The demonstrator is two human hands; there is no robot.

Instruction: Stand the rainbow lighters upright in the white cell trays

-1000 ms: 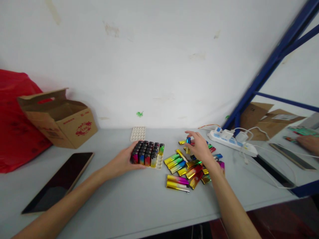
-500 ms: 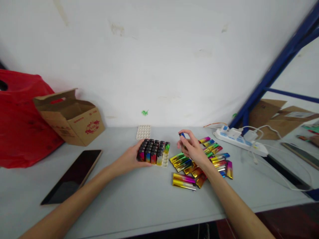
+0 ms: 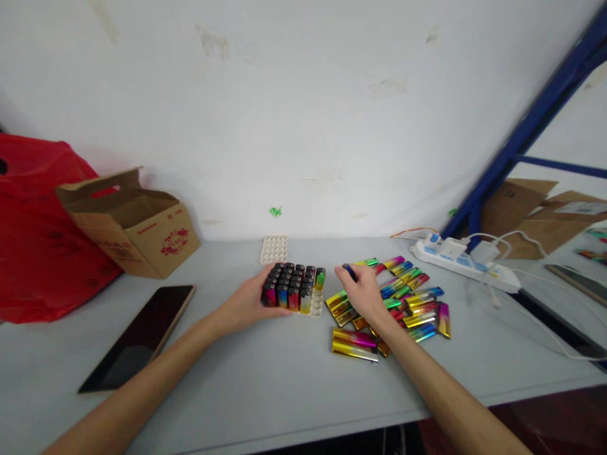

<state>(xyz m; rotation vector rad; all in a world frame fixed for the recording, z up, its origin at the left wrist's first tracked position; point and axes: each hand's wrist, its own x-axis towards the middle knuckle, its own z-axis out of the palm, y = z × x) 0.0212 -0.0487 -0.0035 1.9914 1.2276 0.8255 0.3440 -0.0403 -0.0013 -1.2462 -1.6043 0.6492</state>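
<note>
Rows of black-topped, shiny coloured lighters [image 3: 294, 287] stand upright in a cream tray [image 3: 316, 306], whose right column shows bare pockets in front of one green-yellow lighter. My left hand [image 3: 251, 299] is wrapped round the left side of this block. To the right, my right hand [image 3: 361, 287] grips one lighter [image 3: 349, 272], of which mostly the dark end shows. Under and beside that hand lies a loose pile of metallic lighters [image 3: 417, 300]. Two more lighters [image 3: 355, 344] lie side by side nearer the front edge.
A second cream tray [image 3: 274, 249] lies behind the block by the wall. On the left are a black tablet [image 3: 140, 335], an open cardboard box [image 3: 164, 234] and a red bag [image 3: 42, 227]. A white power strip [image 3: 467, 262] with cables lies at the right.
My right hand has turned palm down and lowered slightly towards the pile, with the lighter still in its fingers. My left hand stays on the block. The view has shifted slightly.
</note>
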